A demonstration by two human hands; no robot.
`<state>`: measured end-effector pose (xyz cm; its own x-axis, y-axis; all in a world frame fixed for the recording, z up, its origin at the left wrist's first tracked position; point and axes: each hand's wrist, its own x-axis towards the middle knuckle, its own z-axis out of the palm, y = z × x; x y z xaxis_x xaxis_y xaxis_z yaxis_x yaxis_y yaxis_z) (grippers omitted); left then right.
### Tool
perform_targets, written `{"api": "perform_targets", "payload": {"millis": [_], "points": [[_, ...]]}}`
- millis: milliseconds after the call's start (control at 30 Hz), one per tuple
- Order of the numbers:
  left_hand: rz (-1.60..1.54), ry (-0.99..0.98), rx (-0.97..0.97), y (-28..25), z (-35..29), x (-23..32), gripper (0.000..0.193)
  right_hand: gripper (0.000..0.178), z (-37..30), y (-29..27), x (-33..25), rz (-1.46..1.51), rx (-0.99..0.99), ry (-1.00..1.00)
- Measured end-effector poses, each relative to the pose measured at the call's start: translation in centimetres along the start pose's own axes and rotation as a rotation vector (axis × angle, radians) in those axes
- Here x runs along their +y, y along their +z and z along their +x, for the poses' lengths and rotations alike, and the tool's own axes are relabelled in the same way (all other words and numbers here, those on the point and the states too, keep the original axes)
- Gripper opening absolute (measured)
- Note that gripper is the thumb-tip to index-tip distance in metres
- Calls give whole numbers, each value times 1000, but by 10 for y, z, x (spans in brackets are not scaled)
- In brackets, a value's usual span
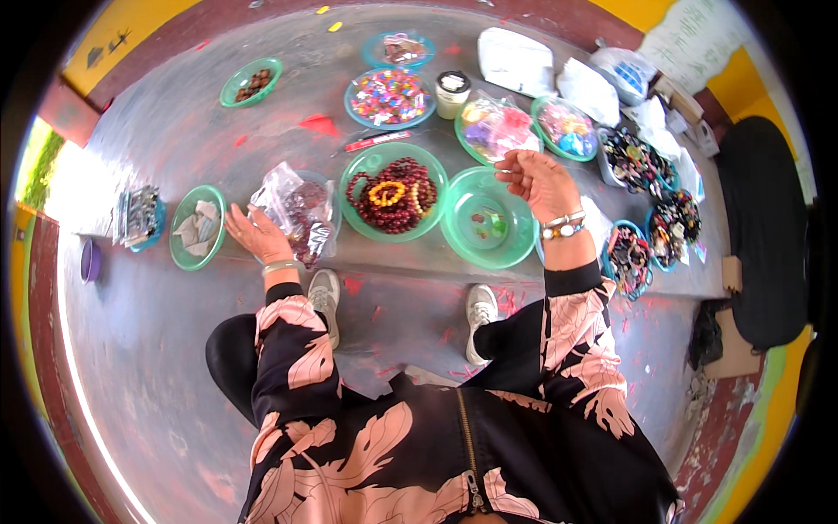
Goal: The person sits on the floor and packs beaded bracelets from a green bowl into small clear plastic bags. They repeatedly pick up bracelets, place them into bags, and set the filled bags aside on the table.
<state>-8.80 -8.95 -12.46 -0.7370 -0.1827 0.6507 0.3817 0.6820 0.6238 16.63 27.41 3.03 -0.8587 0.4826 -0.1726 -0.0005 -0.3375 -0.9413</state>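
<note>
My left hand is open, fingers stretched out. It hovers between a green bowl with a folded grey cloth and a bowl heaped with clear plastic bags, some holding dark red beads. My right hand is raised, thumb and fingers pinched together; whatever they hold is too small to make out. Below it to the left lies a green basin with a few small green and red bits. Between my hands, another green basin carries dark red bead strings and a yellow bead bracelet.
Beyond stand a bowl of colourful beads, a lidded jar and a bowl of bagged pieces. A red-and-white cutter-like tool lies near. Baskets of dark trinkets and white bags crowd the right; a step edge runs before my shoes.
</note>
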Motion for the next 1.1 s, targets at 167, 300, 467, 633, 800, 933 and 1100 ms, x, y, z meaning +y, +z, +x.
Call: {"api": "perform_targets", "payload": {"millis": [167, 300, 467, 633, 800, 933, 1100], "points": [[-239, 184, -172, -43, 29, 106, 29, 20, -19, -61, -26, 49, 222, -143], [-565, 225, -685, -97, 13, 194, 18, 18, -33, -125, -25, 117, 430, -190], [-560, 863, -995, -102, -40, 211, 12, 20, -31, -168, 5, -175, 575, -17], [-515, 992, -1046, -67, -65, 214, 20, 28, -25, -248, 63, -1782, 151, 211], [-450, 956, -1082, -55, -60, 211, 18, 36, -28, -264, 100, -1905, 29, 511], [-448, 939, -1093, -54, -62, 211, 20, 35, -28, -246, 105, -1860, 130, 660], [-432, 929, -1132, -55, -62, 212, 21, 30, -16, -250, 114, -1913, 107, 648]]}}
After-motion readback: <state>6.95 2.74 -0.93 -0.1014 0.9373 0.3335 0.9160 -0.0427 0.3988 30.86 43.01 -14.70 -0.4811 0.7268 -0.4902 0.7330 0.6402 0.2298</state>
